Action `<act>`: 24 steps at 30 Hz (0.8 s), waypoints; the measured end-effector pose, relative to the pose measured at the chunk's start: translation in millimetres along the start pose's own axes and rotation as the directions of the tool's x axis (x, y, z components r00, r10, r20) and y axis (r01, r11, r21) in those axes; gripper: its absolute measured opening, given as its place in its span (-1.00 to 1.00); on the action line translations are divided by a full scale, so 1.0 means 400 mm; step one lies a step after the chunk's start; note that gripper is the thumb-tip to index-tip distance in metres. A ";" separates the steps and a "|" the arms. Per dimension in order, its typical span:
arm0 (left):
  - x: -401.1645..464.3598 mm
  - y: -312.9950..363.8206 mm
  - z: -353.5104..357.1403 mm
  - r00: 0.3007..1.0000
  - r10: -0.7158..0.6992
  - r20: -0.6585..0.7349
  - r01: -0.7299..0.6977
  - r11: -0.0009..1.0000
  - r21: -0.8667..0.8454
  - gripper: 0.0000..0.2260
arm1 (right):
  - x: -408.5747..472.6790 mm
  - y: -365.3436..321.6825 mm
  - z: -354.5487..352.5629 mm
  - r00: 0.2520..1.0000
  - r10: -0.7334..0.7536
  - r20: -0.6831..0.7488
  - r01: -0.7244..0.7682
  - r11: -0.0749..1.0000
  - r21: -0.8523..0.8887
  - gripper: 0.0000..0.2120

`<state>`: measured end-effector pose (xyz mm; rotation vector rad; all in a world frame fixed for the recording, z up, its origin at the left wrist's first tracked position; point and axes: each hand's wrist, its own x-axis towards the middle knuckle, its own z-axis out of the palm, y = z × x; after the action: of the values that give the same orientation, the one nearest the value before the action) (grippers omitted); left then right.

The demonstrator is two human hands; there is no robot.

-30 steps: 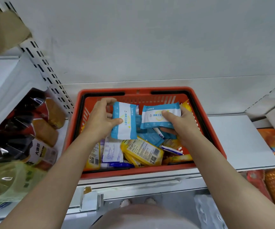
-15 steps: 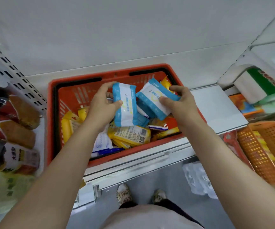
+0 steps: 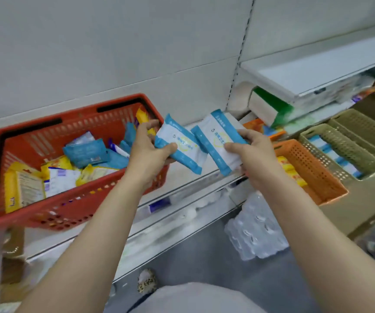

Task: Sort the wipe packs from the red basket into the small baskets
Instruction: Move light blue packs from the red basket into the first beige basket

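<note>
White shelf (image 3: 204, 175) holds red basket (image 3: 69, 213); left hand (image 3: 150, 152), right hand (image 3: 253, 152) each grip a blue-white wipe pack; orange basket (image 3: 312, 168) right.

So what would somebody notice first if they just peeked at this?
Probably the two blue-and-white wipe packs in the middle, one gripped by the left hand and one by the right hand, side by side above the shelf edge. Next, the big red basket on the left, full of yellow and blue packs. To the right sit an orange basket and a tan basket.
</note>
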<state>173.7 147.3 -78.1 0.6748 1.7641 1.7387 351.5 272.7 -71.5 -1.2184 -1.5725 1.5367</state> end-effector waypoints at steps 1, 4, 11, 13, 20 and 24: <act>-0.030 -0.009 0.060 0.999 -0.011 0.051 0.012 1.000 -0.019 -0.53 | -0.011 0.010 -0.068 1.000 0.008 -0.028 -0.008 1.000 0.001 -0.65; -0.111 -0.040 0.224 0.985 -0.057 0.165 0.063 0.997 -0.032 -0.66 | -0.044 0.046 -0.268 0.995 0.022 -0.097 -0.020 0.999 0.026 -0.68; -0.246 -0.100 0.506 0.966 -0.145 0.216 0.136 0.989 0.059 -0.86 | -0.086 0.141 -0.592 0.974 0.118 -0.191 -0.114 0.993 0.029 -0.75; -0.259 -0.111 0.563 0.962 -0.162 0.218 0.144 0.985 0.099 -0.89 | -0.079 0.163 -0.643 0.970 0.132 -0.206 -0.123 0.991 0.059 -0.80; -0.193 -0.148 0.746 0.957 -0.212 0.197 0.188 0.973 0.134 -0.83 | 0.035 0.231 -0.777 0.955 0.167 -0.247 -0.148 0.985 0.093 -0.96; -0.104 -0.187 0.886 0.954 -0.252 0.162 0.232 0.964 0.131 -0.77 | 0.146 0.227 -0.868 0.957 0.178 -0.229 -0.179 0.984 0.018 -0.93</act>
<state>454.4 368.9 -149.6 0.6100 1.7474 1.3818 660.2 457.8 -123.8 -1.5165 -1.3456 1.4420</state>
